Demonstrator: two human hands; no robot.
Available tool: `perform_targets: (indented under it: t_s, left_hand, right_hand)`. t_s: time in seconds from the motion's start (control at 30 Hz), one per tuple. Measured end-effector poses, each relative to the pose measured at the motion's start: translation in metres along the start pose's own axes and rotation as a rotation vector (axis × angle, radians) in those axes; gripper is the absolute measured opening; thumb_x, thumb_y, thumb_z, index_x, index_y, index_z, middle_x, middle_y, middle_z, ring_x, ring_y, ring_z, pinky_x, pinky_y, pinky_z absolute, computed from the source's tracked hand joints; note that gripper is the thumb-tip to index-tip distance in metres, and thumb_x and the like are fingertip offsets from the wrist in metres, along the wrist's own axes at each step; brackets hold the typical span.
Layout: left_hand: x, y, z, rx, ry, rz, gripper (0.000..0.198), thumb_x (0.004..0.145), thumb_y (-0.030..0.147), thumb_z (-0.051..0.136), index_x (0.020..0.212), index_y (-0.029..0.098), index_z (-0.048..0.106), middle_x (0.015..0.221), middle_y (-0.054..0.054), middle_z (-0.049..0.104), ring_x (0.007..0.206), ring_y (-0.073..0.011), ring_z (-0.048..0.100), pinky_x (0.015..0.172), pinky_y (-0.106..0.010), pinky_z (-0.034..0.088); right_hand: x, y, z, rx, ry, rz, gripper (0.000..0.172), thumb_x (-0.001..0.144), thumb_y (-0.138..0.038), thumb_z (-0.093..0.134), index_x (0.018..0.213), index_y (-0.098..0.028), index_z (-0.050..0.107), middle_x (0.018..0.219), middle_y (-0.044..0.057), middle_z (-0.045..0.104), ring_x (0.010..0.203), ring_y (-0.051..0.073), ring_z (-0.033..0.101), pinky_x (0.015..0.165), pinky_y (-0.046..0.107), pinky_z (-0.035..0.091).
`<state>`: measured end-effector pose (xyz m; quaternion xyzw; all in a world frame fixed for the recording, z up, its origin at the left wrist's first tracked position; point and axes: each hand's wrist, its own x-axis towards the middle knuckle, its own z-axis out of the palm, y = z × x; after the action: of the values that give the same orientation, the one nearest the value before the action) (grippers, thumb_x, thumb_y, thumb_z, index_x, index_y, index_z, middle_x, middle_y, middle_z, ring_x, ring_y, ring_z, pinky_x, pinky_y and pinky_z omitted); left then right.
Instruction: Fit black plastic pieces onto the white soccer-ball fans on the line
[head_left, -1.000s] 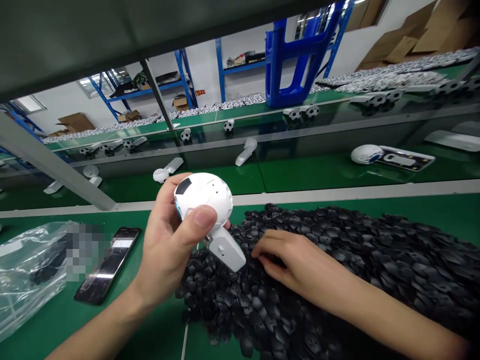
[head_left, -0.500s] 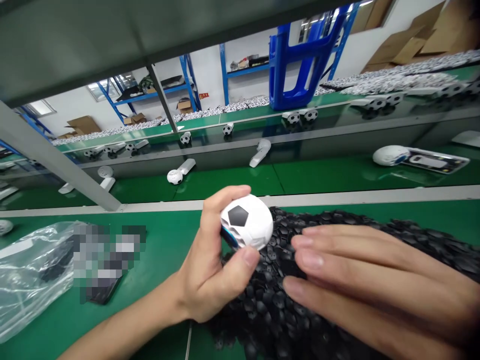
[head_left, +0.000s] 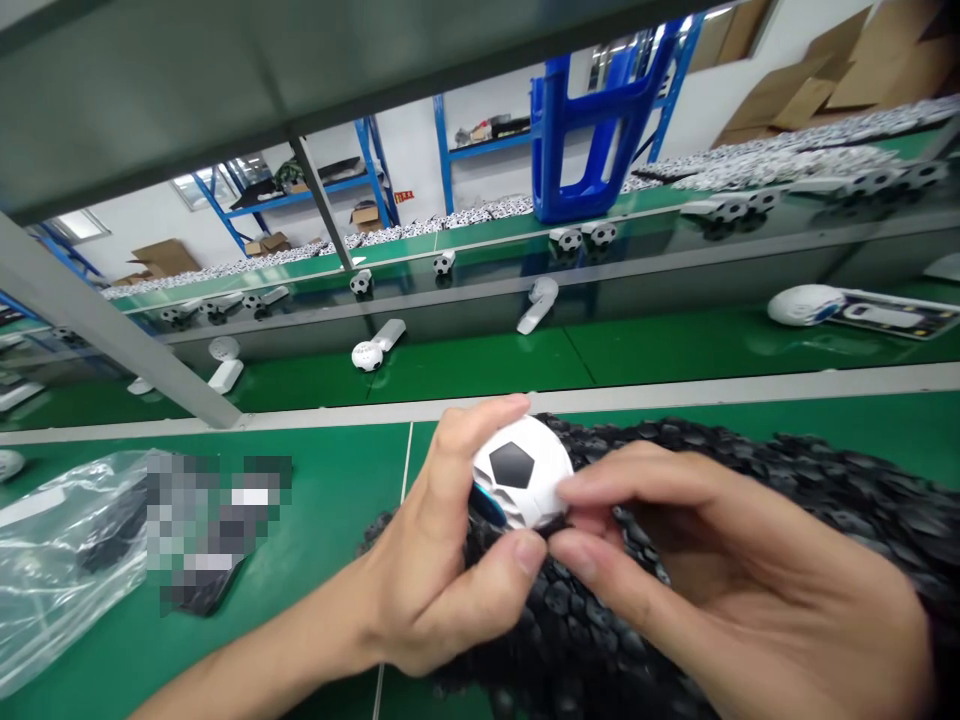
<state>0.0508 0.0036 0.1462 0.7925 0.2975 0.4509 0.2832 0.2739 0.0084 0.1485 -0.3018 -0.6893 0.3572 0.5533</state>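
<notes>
My left hand (head_left: 450, 550) grips a white soccer-ball-patterned round shell (head_left: 551, 470) between thumb and fingers. One black pentagon faces up, and a blue edge shows on the shell's left side. My right hand (head_left: 720, 560) is closed in a pinch at the shell's lower right edge. Between its fingertips a small black piece (head_left: 553, 527) shows in part, touching the shell; the rest is hidden by the fingers. Beneath both hands spreads a large heap of small black plastic pieces (head_left: 750, 465) on the green table (head_left: 345, 480).
A clear plastic bag (head_left: 60, 560) and a pixelated dark object (head_left: 206, 580) lie at left. Beyond a pale rail, a green conveyor (head_left: 465, 365) carries white ball-headed units (head_left: 367, 355). A metal post (head_left: 150, 340) slants at left; a shelf (head_left: 225, 90) hangs overhead. A blue stool (head_left: 577, 150) stands behind.
My right hand has come from open over the black heap to a pinch against the shell. My left hand has shifted slightly right with the shell. The conveyor units nearest me have moved right.
</notes>
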Motion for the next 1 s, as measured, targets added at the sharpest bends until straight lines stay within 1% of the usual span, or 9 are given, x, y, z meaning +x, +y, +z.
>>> perform_targets:
  t_s: [0.1,0.23,0.33,0.4,0.47,0.57,0.7,0.87,1.0]
  left_hand:
    - [0.0,0.002,0.003,-0.054,0.003,-0.037,0.07,0.11,0.029,0.06,0.173,0.043,0.034,0.15,-0.009,0.058,0.119,-0.031,0.065,0.107,-0.049,0.055]
    - [0.002,0.01,0.008,-0.053,0.06,-0.042,0.061,0.111,0.033,0.061,0.168,0.044,0.041,0.155,-0.005,0.057,0.133,-0.03,0.062,0.112,-0.045,0.054]
    - [0.001,0.018,0.01,-0.038,0.067,-0.089,0.055,0.113,0.038,0.06,0.165,0.043,0.043,0.153,-0.004,0.057,0.138,-0.0289,0.059,0.114,-0.042,0.052]
    - [-0.001,0.021,0.014,-0.075,0.077,-0.111,0.051,0.114,0.045,0.058,0.163,0.04,0.045,0.149,-0.005,0.058,0.132,-0.0284,0.061,0.109,-0.043,0.055]
    - [-0.003,0.021,0.02,-0.118,0.14,-0.116,0.055,0.11,0.051,0.064,0.161,0.038,0.047,0.139,-0.006,0.059,0.115,-0.0256,0.065,0.099,-0.042,0.058]
    - [-0.005,0.02,0.031,-0.126,0.261,-0.153,0.059,0.105,0.044,0.077,0.157,0.041,0.049,0.123,-0.002,0.058,0.092,-0.0176,0.062,0.084,-0.035,0.057]
    - [-0.007,0.026,0.038,-0.025,0.299,-0.174,0.054,0.107,0.04,0.077,0.154,0.039,0.051,0.122,-0.002,0.06,0.09,-0.0171,0.063,0.081,-0.034,0.058]
    - [-0.006,0.035,0.027,0.069,0.318,-0.13,0.054,0.105,0.043,0.079,0.153,0.04,0.055,0.131,-0.003,0.063,0.102,-0.0207,0.067,0.092,-0.036,0.062]
    - [0.001,0.04,-0.001,-0.186,0.255,-0.393,0.049,0.101,0.045,0.086,0.144,0.045,0.064,0.126,0.001,0.068,0.105,-0.0178,0.071,0.088,-0.026,0.065]
  right_hand:
    - [0.003,0.001,0.005,0.099,0.047,0.142,0.027,0.092,-0.032,0.094,0.115,-0.043,0.083,0.097,-0.003,0.08,0.079,0.014,0.076,0.075,0.016,0.069]
    - [0.01,0.0,0.006,0.283,-0.065,0.261,0.054,0.087,-0.038,0.101,0.136,-0.051,0.081,0.133,-0.005,0.084,0.117,0.019,0.083,0.098,0.019,0.069]
    - [0.012,-0.002,0.008,0.411,-0.121,0.34,0.046,0.087,-0.043,0.101,0.13,-0.053,0.084,0.127,-0.007,0.088,0.115,0.02,0.086,0.099,0.022,0.069]
    - [0.011,-0.003,0.009,0.387,-0.1,0.326,0.045,0.086,-0.042,0.102,0.127,-0.053,0.086,0.126,-0.008,0.088,0.119,0.021,0.085,0.102,0.023,0.068]
    - [0.009,-0.003,0.011,0.311,-0.081,0.279,0.048,0.087,-0.04,0.101,0.131,-0.054,0.085,0.126,-0.01,0.088,0.121,0.021,0.084,0.103,0.022,0.067]
    - [0.004,-0.001,0.012,0.205,-0.127,0.199,0.054,0.095,-0.038,0.094,0.143,-0.055,0.078,0.13,-0.012,0.086,0.113,0.018,0.084,0.099,0.019,0.067]
    - [-0.003,0.001,0.017,0.142,-0.145,0.138,0.05,0.105,-0.036,0.081,0.152,-0.05,0.073,0.142,-0.008,0.082,0.116,0.021,0.083,0.101,0.023,0.067]
    - [0.002,0.002,0.016,0.258,-0.178,0.216,0.05,0.103,-0.038,0.085,0.149,-0.055,0.073,0.146,-0.01,0.079,0.131,0.022,0.078,0.108,0.027,0.065]
    - [0.022,0.009,0.0,0.273,-0.249,0.311,0.051,0.099,-0.049,0.089,0.148,-0.051,0.072,0.148,-0.007,0.077,0.134,0.025,0.076,0.11,0.034,0.066]
